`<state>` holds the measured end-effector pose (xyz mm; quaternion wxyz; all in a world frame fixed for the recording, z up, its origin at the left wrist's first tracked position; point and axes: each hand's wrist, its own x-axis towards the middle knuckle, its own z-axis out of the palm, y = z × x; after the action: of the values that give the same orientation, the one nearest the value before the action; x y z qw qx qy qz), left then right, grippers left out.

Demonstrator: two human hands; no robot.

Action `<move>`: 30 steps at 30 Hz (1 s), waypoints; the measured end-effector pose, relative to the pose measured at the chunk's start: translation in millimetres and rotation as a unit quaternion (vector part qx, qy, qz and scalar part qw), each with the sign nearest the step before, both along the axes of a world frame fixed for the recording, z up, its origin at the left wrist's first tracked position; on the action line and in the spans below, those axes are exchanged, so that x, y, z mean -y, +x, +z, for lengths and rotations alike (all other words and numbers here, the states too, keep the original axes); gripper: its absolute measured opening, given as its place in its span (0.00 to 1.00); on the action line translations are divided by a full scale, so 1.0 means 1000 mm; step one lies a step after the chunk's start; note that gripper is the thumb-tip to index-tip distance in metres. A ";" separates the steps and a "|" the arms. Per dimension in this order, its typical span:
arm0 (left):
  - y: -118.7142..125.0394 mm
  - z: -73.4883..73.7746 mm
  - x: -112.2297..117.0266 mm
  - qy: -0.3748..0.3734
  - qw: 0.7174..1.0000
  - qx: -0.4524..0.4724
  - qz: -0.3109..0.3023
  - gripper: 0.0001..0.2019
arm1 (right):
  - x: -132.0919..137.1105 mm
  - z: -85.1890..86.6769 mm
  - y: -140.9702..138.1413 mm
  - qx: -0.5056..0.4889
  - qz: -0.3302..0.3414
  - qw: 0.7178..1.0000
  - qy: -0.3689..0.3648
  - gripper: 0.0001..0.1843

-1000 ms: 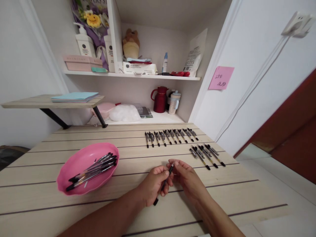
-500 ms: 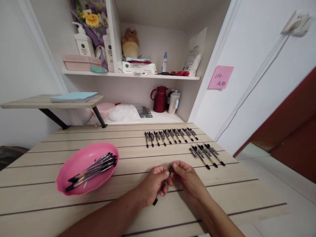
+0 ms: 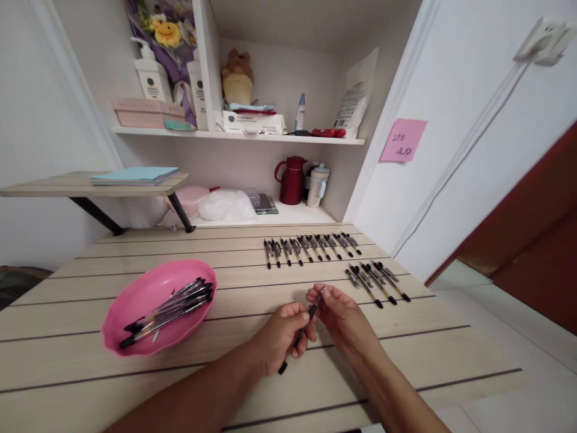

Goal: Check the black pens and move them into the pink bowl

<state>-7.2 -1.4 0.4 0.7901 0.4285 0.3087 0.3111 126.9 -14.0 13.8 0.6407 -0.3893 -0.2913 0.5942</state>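
My left hand (image 3: 282,335) is closed around the barrel of a black pen (image 3: 299,337) held just above the wooden table (image 3: 406,361). My right hand (image 3: 340,316) pinches the pen's upper end, where a small clear piece, perhaps a cap, shows between the fingertips. To the left a pink bowl (image 3: 135,294) holds several more black pens (image 3: 174,305). Beyond my hands a long row of pens (image 3: 311,248) lies on the table. A shorter row of pens (image 3: 376,281) lies to the right of my right hand.
A low wooden riser (image 3: 81,183) with a blue booklet stands at the back left. Behind the table are a red jug (image 3: 292,180), a pale cup (image 3: 318,186) and a white bag (image 3: 228,206). The table's right edge drops to a tiled floor.
My right hand has lifted slightly away from my left, and the pen's upper end now shows a clear piece between its fingertips. The left hand has stayed in place.
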 end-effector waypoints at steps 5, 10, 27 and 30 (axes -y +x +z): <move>-0.001 -0.001 -0.001 0.012 1.000 -0.006 -0.005 0.12 | -0.008 0.002 0.024 0.091 -0.087 0.992 -0.004 0.17; -0.002 -0.002 -0.001 0.009 1.000 -0.014 -0.008 0.11 | -0.004 -0.010 0.075 0.549 -0.094 0.830 0.003 0.09; -0.002 -0.004 -0.001 0.009 1.000 -0.019 -0.014 0.11 | 0.012 -0.026 0.112 0.837 -0.051 0.543 -0.039 0.11; -0.002 -0.003 -0.001 0.007 1.000 -0.023 -0.013 0.11 | 0.012 -0.028 0.116 0.827 -0.050 0.558 -0.040 0.11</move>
<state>-8.9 -0.5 -2.5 0.7839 0.4448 0.3188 0.2933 242.5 -26.0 -14.4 0.1307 -0.7492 -0.6493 -0.0109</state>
